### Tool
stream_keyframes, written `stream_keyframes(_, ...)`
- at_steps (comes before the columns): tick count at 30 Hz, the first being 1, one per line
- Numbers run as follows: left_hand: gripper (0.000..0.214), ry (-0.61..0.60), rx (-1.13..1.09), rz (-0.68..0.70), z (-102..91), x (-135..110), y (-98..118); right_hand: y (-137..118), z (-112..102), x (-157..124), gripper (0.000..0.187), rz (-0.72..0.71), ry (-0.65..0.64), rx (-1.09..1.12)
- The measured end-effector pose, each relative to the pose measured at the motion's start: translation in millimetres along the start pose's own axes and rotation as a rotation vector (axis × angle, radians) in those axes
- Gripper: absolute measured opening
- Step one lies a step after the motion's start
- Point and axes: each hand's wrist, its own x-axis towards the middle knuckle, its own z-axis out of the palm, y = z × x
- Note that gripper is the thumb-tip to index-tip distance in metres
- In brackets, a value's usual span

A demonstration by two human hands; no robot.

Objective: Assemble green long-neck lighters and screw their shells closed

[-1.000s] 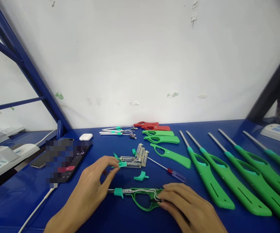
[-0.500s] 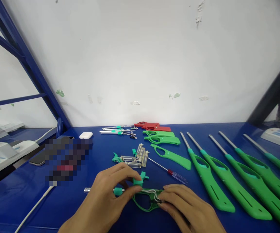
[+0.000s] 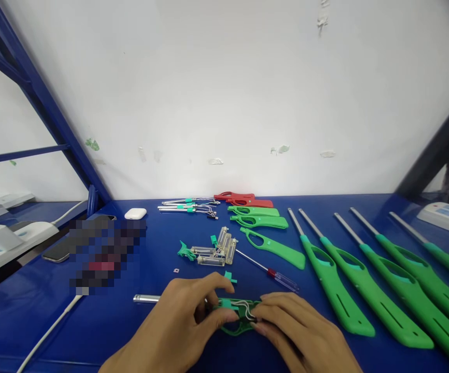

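Note:
A green lighter handle half (image 3: 235, 328) lies on the table in front of me, with white wires (image 3: 243, 304) running over it. My left hand (image 3: 187, 318) pinches a small teal plastic piece (image 3: 228, 303) between thumb and index finger at the shell's loop end. To the left of that hand pokes out a metal lighter tube (image 3: 146, 299); the rest of it is hidden under the hand. My right hand (image 3: 296, 326) closes on the shell's other end, its fingertips at the wires' dark end. Just behind the left fingers rests another teal piece (image 3: 230, 277).
Behind sit clear fuel tanks (image 3: 211, 261), a teal part (image 3: 186, 251) and a screwdriver (image 3: 282, 280). Green handle halves (image 3: 277, 248), red ones (image 3: 243, 200) and wired tubes (image 3: 176, 209) lie near the wall. Finished-looking lighters (image 3: 337, 285) line the right; a phone (image 3: 59, 251) is left.
My left hand has shifted slightly right and lowered the teal piece into the loop end of the shell. A tiny square bit behind that hand now shows. My right hand stays nearly still.

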Motion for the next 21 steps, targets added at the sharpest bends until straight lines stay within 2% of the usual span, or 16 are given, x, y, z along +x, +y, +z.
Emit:
stream_keyframes(8, 0.017, -0.135, 0.006, 0.074, -6.1, 2, -6, 0, -1, 1, 0.024, -0.002, 0.0, 0.042)
stream_keyframes(11, 0.018, -0.181, 0.101, 0.166, -9.0, 0, -13, -2, -1, 2, 0.023, -0.017, 0.005, 0.033)
stream_keyframes(14, 0.014, -0.154, 0.293, 0.247, -12.7, -1, -16, -3, -1, 4, 0.028, -0.035, 0.05, 0.006)
stream_keyframes(17, 0.022, -0.168, 0.443, 0.265, -15.7, -3, -17, -4, -1, 6, 0.037, -0.047, 0.072, -0.013)
stream_keyframes(21, 0.039, -0.2, 0.417, 0.284, -16.6, -8, -25, -2, 1, 5, 0.035, -0.028, 0.046, -0.022)
